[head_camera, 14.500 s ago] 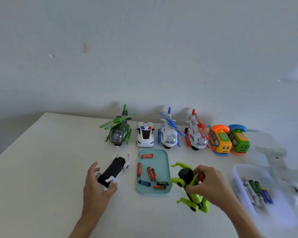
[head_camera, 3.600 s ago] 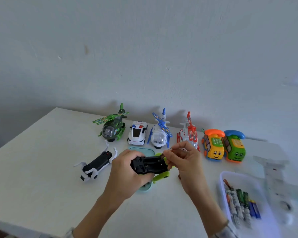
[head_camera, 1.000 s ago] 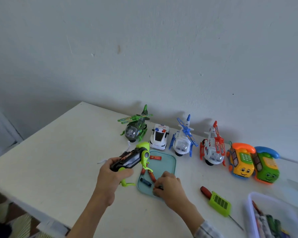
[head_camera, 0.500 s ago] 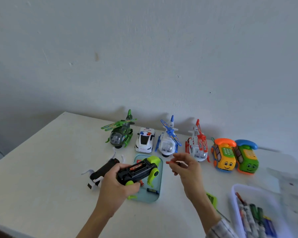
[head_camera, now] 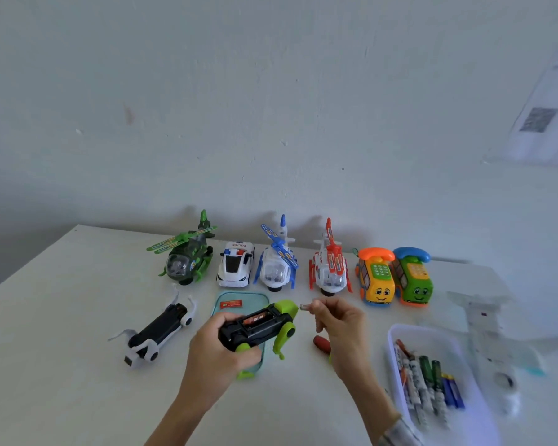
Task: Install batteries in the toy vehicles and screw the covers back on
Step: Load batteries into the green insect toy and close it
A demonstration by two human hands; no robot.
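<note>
My left hand point(head_camera: 218, 350) grips a green and black toy vehicle point(head_camera: 260, 326) turned belly up over the teal tray point(head_camera: 226, 297). One orange battery lies in its uncovered compartment. My right hand point(head_camera: 339, 326) pinches another battery point(head_camera: 305, 306) just right of the toy's green end. One red battery point(head_camera: 231, 304) shows in the tray. A white and black toy point(head_camera: 157, 329) lies belly up to the left. Under my right hand a red screwdriver handle point(head_camera: 322, 344) peeks out on the table.
A row of toys stands at the wall: green helicopter point(head_camera: 186, 255), police car point(head_camera: 236, 263), blue helicopter point(head_camera: 277, 262), red helicopter point(head_camera: 329, 263), orange phone car point(head_camera: 376, 278), green phone car point(head_camera: 413, 275). A clear bin point(head_camera: 397, 336) of batteries and a white plane point(head_camera: 493, 339) sit right.
My right hand left the tray with a battery and came up beside the toy. My left hand has turned the toy so its compartment faces up.
</note>
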